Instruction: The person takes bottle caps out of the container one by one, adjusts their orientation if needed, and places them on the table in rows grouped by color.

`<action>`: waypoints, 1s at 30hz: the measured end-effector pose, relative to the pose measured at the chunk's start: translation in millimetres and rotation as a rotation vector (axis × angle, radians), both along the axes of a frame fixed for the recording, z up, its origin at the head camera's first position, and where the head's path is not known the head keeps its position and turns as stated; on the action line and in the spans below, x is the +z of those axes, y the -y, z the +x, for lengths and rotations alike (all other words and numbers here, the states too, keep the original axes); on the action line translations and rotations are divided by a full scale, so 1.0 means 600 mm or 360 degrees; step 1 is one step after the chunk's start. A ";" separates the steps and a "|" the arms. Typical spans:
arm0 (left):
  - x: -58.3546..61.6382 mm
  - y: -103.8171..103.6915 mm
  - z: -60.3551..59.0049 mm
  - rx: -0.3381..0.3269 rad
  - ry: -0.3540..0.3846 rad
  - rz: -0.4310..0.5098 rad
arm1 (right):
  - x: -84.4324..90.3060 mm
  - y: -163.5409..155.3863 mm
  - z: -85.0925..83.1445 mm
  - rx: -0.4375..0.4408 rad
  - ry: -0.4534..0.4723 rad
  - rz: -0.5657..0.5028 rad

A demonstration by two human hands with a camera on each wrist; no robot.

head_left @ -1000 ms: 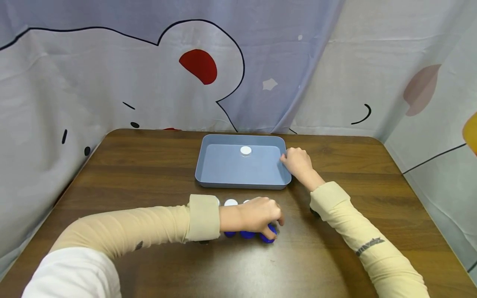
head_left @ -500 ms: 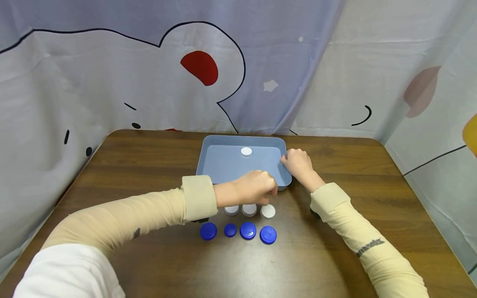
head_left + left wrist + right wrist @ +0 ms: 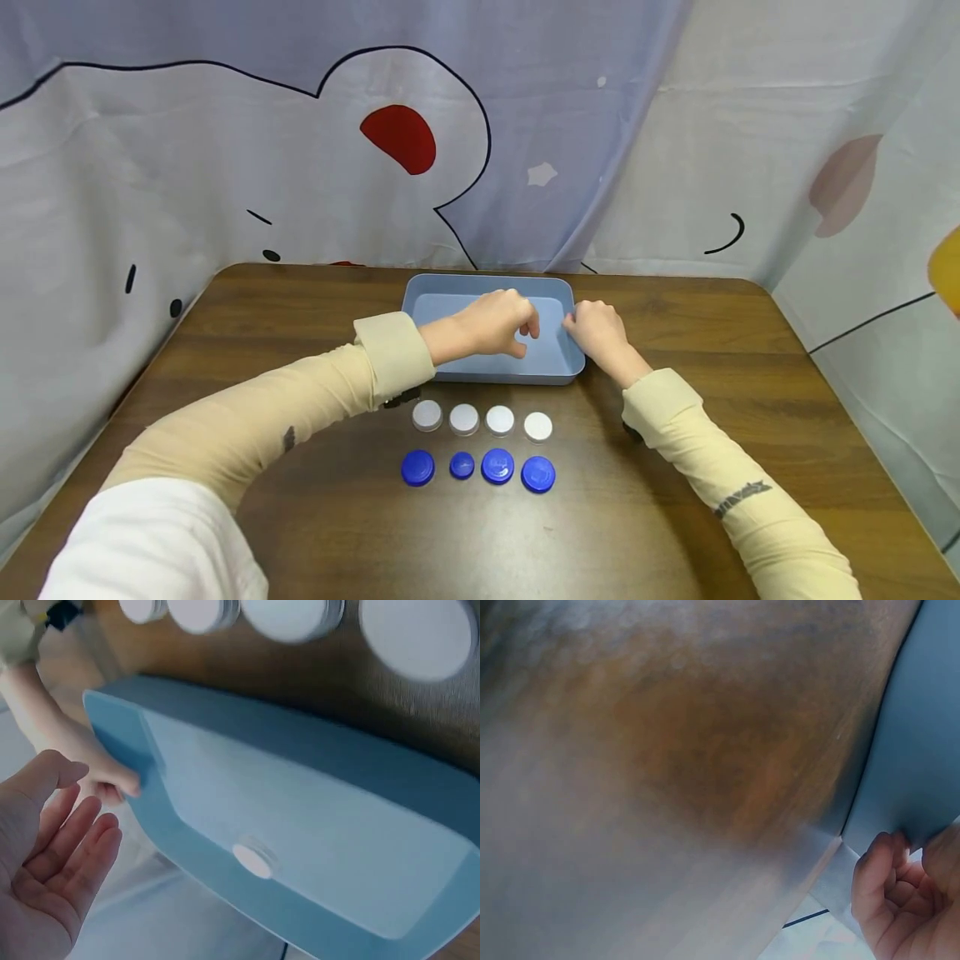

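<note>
My left hand [image 3: 497, 323] hovers over the blue-grey tray [image 3: 442, 304], its fingers loosely bent and nothing between them; the left wrist view shows the bare palm [image 3: 45, 900]. Inside the tray lies one white bottle cap [image 3: 253, 859], hidden behind the left hand in the head view. My right hand [image 3: 600, 332] grips the tray's right rim, thumb over the inner side and fingers curled outside. Several white caps [image 3: 464, 419] form a row in front of the tray. Nearer me, a second row holds several blue caps [image 3: 497, 466], one smaller than the others.
Everything sits on a brown wooden table [image 3: 300, 533]. A printed curtain [image 3: 247, 167] hangs right behind its back edge and along both sides. The left sleeve passes just left of the white row.
My left hand has lifted from the blue cap at the row's right end and moved away from me, over the tray. Both rows of caps now show fully. The right hand stays on the rim.
</note>
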State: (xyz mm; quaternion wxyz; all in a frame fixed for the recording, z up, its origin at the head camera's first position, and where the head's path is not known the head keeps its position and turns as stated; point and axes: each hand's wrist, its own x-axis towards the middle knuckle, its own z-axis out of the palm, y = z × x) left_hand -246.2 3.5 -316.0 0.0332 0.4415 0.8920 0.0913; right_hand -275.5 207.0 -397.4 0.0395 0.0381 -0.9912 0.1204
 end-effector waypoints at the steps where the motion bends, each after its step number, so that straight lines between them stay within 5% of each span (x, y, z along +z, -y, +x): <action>1: 0.000 0.000 -0.006 0.0014 0.0015 -0.0004 | 0.001 0.001 0.000 0.0001 0.0004 0.0001; 10: -0.008 0.002 -0.052 0.0017 0.0073 -0.0072 | -0.001 0.000 0.003 -0.0019 0.0040 0.0005; 30: -0.035 0.017 -0.127 0.0249 0.0163 -0.0161 | -0.001 0.005 0.007 -0.0014 -0.0011 0.0018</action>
